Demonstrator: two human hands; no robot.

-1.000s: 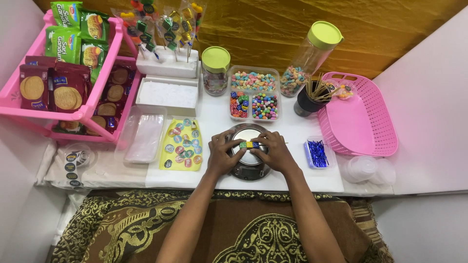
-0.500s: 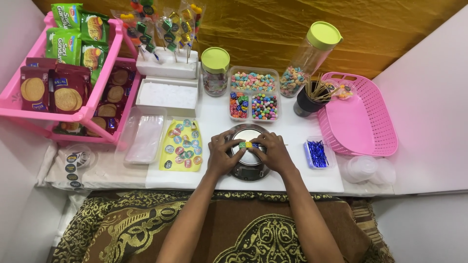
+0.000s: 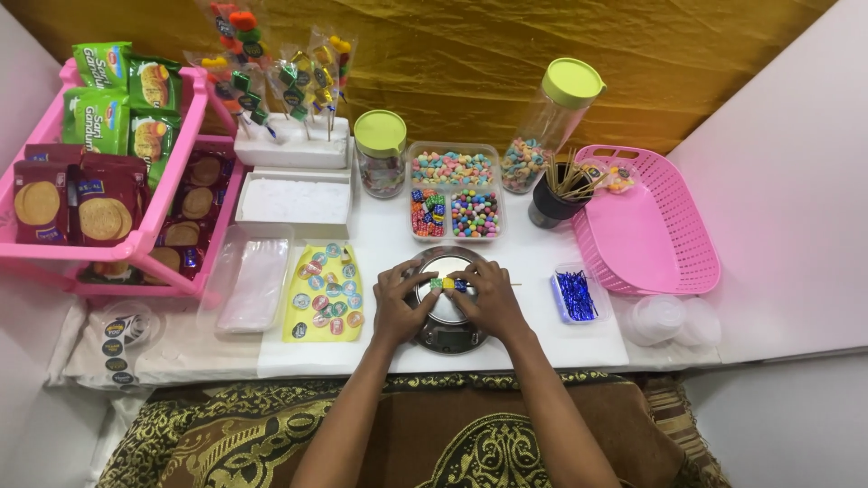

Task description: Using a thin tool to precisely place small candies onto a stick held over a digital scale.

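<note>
Right now your left hand (image 3: 402, 307) and right hand (image 3: 484, 298) meet over the round kitchen scale (image 3: 448, 312), fingertips pinching a thin wooden skewer (image 3: 493, 285) that carries small green, yellow and blue candies (image 3: 448, 284). Both hands are closed on that skewer, the left at the candy end, the right just past the blue piece, with the bare stick poking out to your right. The candies sit directly above the scale's platform; whether they rest on it cannot be told.

Nearest risk, as a judgement: the candies are small and packed together, so a sideways push from either thumb could slide one off the stick and send it rolling off the platform towards the yellow sticker sheet (image 3: 325, 294) or the little tub of blue twist ties (image 3: 576, 296). Pressing down could tip or shift the scale. The pointed end could also prick a fingertip if your right hand slips along it.

Further back, the divided candy tray (image 3: 454, 190), the two green-lidded jars (image 3: 381, 154) and the black cup of skewers (image 3: 553, 199) stand close together; a hasty reach over them could knock the tall tilted jar or the cup into the pink basket (image 3: 651, 226). The finished candy sticks in the white foam block (image 3: 289, 145) are top-heavy too.

Against the pictures from a second and half a second back, almost nothing differs: your hands hold the same pinch in the same place over the scale, and everything on the table lies as it did.
</note>
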